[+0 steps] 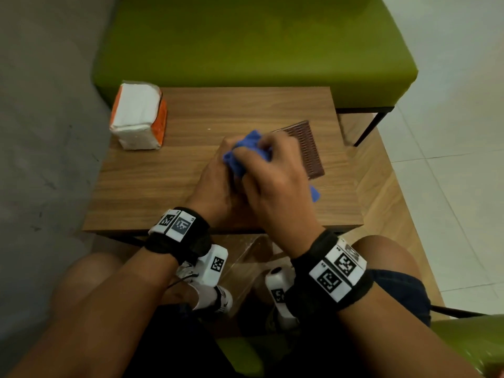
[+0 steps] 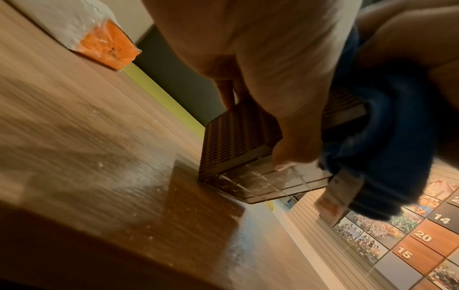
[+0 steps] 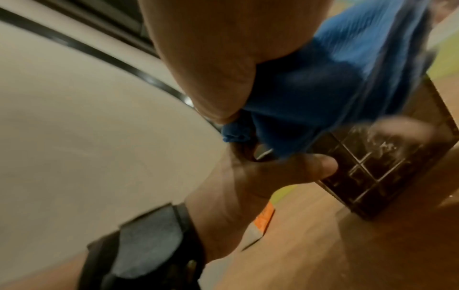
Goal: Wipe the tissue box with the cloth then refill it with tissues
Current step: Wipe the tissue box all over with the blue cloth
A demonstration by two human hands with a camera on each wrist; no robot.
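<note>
Both hands [image 1: 245, 181] on tissue box [image 1: 308, 148], tilted off table [image 1: 163, 181].

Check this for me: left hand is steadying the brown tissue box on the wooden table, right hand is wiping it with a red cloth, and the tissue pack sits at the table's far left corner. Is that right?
One detail is off: the cloth is blue, not red, as the head view shows. The rest holds: the left hand steadies the brown tissue box on the wooden table, the right hand wipes, and the tissue pack sits at the far left corner.
</note>
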